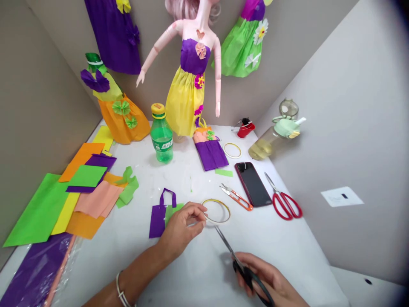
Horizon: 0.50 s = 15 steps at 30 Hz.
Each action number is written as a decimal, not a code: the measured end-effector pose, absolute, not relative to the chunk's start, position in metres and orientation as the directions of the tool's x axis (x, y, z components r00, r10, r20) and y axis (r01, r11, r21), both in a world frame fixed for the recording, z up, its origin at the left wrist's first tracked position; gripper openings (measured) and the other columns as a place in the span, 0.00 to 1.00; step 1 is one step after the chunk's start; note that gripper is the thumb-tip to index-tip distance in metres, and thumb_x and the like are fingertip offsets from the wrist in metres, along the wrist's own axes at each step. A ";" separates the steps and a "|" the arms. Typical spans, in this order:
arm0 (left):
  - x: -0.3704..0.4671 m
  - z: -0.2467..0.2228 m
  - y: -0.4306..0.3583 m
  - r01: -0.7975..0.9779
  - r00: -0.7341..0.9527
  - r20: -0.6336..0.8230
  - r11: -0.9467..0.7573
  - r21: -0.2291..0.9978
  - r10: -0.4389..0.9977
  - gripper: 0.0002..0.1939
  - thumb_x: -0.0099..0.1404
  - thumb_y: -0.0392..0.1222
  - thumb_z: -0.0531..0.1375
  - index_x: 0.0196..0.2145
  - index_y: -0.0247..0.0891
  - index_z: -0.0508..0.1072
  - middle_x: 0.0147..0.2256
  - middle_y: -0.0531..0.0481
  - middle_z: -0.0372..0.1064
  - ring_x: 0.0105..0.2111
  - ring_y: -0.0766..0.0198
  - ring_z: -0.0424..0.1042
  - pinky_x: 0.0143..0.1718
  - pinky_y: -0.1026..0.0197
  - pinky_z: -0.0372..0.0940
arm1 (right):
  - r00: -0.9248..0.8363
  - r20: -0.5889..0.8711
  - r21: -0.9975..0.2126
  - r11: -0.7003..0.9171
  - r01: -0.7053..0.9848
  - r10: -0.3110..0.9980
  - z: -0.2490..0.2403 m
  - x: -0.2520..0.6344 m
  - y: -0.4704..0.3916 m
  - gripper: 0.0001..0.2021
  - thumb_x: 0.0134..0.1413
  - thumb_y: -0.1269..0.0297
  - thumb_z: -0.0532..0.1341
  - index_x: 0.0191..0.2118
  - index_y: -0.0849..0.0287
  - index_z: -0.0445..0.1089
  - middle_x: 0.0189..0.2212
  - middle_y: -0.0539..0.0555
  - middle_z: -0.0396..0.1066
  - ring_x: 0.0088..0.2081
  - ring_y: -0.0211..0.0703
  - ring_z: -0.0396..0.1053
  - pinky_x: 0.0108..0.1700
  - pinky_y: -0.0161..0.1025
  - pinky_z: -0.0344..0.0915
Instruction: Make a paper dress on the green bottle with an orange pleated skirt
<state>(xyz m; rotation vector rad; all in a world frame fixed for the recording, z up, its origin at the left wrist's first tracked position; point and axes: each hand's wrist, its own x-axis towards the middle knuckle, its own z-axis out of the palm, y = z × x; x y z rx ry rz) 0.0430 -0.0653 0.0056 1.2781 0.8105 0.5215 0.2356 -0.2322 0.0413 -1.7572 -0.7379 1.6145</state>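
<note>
My left hand (183, 226) pinches the left side of a thin yellow-and-white tape ring (228, 213), thumb and fingertips together at its edge. In my right hand (262, 273) are black-handled scissors (227, 245), their narrow blades pointing up and left to just below the ring. A small purple bag (156, 221) with a handle and a green patch (169, 213) lies beside my left hand, which overlaps its right part. Orange thread snips (238, 198) rest above and right of the ring.
Coloured sheets (86, 175) pile at the left. A green bottle (162, 140) stands before a doll (194, 59) in a purple-and-yellow dress. Toward the right are a phone (253, 184), red-handled scissors (284, 204), another tape ring (232, 157) and a tilted drink bottle (271, 138).
</note>
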 end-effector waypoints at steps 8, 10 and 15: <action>0.044 0.004 -0.062 0.047 0.625 -0.278 0.321 0.946 0.729 0.05 0.60 0.39 0.61 0.29 0.36 0.70 0.48 0.43 0.68 0.47 0.58 0.71 0.49 0.57 0.65 | 0.003 -0.575 -0.815 -0.573 -0.092 0.818 0.036 0.226 -0.218 0.34 0.42 0.34 0.63 0.49 0.55 0.73 0.26 0.52 0.68 0.29 0.43 0.60 0.36 0.40 0.61; 0.044 0.004 -0.059 0.044 0.620 -0.287 0.332 0.942 0.731 0.05 0.60 0.40 0.62 0.29 0.37 0.71 0.49 0.44 0.69 0.48 0.57 0.71 0.50 0.57 0.64 | -0.003 -0.570 -0.815 -0.566 -0.129 0.822 0.037 0.223 -0.213 0.35 0.40 0.34 0.64 0.48 0.55 0.74 0.26 0.51 0.67 0.28 0.42 0.60 0.35 0.39 0.60; 0.047 0.008 -0.057 0.011 0.605 -0.330 0.407 0.913 0.724 0.05 0.60 0.41 0.62 0.29 0.37 0.71 0.51 0.45 0.70 0.50 0.56 0.70 0.52 0.57 0.61 | 0.014 -0.577 -0.806 -0.567 -0.167 0.816 0.041 0.218 -0.206 0.34 0.39 0.35 0.66 0.47 0.56 0.74 0.26 0.50 0.67 0.28 0.40 0.59 0.35 0.38 0.58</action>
